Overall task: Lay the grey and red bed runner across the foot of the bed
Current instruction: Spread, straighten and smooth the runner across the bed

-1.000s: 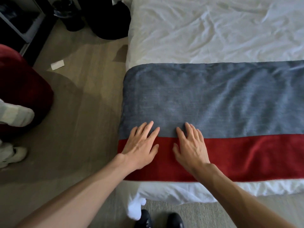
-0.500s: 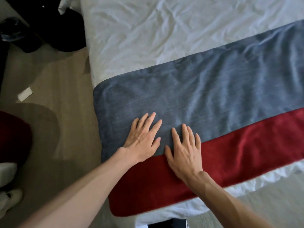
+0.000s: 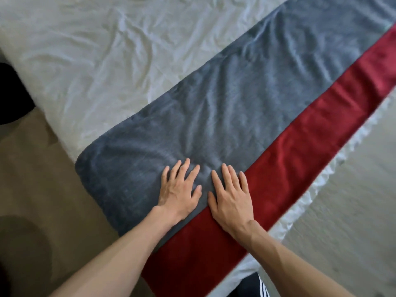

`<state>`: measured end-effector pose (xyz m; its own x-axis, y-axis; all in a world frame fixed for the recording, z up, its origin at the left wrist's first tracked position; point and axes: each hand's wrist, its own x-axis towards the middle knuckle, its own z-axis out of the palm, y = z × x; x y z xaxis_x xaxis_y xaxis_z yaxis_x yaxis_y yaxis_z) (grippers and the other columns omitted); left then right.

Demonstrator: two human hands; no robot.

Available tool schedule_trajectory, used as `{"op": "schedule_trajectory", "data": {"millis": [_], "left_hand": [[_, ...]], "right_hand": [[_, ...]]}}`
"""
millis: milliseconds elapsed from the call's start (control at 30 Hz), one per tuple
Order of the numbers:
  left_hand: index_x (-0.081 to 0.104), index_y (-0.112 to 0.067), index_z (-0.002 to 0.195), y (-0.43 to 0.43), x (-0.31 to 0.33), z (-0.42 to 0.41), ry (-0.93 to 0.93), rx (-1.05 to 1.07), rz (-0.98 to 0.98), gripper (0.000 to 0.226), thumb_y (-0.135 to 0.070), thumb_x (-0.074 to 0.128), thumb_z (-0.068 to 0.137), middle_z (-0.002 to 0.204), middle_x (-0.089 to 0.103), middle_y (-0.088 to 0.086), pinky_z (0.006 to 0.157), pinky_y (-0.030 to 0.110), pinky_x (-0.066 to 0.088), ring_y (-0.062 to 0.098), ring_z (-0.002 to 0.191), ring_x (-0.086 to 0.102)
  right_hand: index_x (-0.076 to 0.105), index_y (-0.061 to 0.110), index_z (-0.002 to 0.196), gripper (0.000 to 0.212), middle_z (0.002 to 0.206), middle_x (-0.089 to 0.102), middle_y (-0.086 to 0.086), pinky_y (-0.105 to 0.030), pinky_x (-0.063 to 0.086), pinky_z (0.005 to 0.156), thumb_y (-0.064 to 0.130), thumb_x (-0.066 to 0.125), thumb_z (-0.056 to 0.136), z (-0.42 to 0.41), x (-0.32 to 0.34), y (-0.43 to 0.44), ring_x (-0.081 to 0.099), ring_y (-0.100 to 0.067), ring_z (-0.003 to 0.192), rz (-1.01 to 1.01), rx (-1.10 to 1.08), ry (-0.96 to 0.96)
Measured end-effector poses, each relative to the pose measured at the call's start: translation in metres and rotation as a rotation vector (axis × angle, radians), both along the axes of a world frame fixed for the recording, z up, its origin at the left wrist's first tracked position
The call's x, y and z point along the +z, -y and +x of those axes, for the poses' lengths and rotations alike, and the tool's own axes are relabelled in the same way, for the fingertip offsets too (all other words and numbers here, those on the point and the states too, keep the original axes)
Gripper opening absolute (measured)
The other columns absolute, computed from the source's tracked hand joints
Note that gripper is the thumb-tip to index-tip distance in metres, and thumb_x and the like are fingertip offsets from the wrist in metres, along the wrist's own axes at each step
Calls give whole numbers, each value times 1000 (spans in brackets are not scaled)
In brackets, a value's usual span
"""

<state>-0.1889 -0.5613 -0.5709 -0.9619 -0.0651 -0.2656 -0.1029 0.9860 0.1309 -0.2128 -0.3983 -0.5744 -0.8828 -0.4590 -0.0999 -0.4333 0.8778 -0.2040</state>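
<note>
The bed runner (image 3: pixel 246 99), a wide grey band with a red strip along its near edge, lies flat across the foot of the white bed (image 3: pixel 96 56), running from the lower left to the upper right. My left hand (image 3: pixel 180 189) rests palm down on the grey band near the runner's left end, fingers spread. Beside it, my right hand (image 3: pixel 231 198) lies flat over the line where grey meets red. Neither hand grips the cloth.
Wood floor (image 3: pixel 36 172) lies left of the bed, with a dark object (image 3: pixel 10 93) at the left edge. Grey carpet (image 3: pixel 347 211) shows on the right, beyond the bed's foot. White bedding (image 3: pixel 317 185) hangs below the red strip.
The view has swung right and tilted, so the runner now runs diagonally. Both hands have slid forward from the red strip onto the grey band, still flat on the cloth.
</note>
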Motion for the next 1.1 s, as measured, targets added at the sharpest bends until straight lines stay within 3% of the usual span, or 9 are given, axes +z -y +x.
{"op": "schedule_trajectory", "data": {"millis": [367,567,833,1100], "left_hand": [[15,-30,149,9,3,-7,98,-122,-84,65,-58,27,91,159,10,7,116,45,10,23,145,7],[17,-30,149,13,1,-14,124,-148,-76,66,-59,30,91,158,12,7,115,45,14,24,145,8],[20,-29,147,20,-6,-10,35,-202,-88,68,-63,28,89,157,15,8,110,46,17,26,144,13],[13,-33,148,46,-2,-6,3,-395,-38,73,-68,26,86,158,10,9,109,45,19,27,143,11]], "right_hand": [[43,18,140,53,149,37,-15,-51,17,115,38,43,90,38,3,15,28,-30,140,-37,-244,46],[33,19,145,55,155,25,-14,-51,6,115,38,36,93,38,-6,21,16,-29,144,-16,-247,70],[25,24,148,58,157,17,-10,-49,5,116,40,21,92,46,-13,31,9,-26,146,74,-339,35],[28,24,147,56,157,18,-13,-48,10,116,37,35,94,87,-6,69,13,-28,145,31,-667,19]]}}
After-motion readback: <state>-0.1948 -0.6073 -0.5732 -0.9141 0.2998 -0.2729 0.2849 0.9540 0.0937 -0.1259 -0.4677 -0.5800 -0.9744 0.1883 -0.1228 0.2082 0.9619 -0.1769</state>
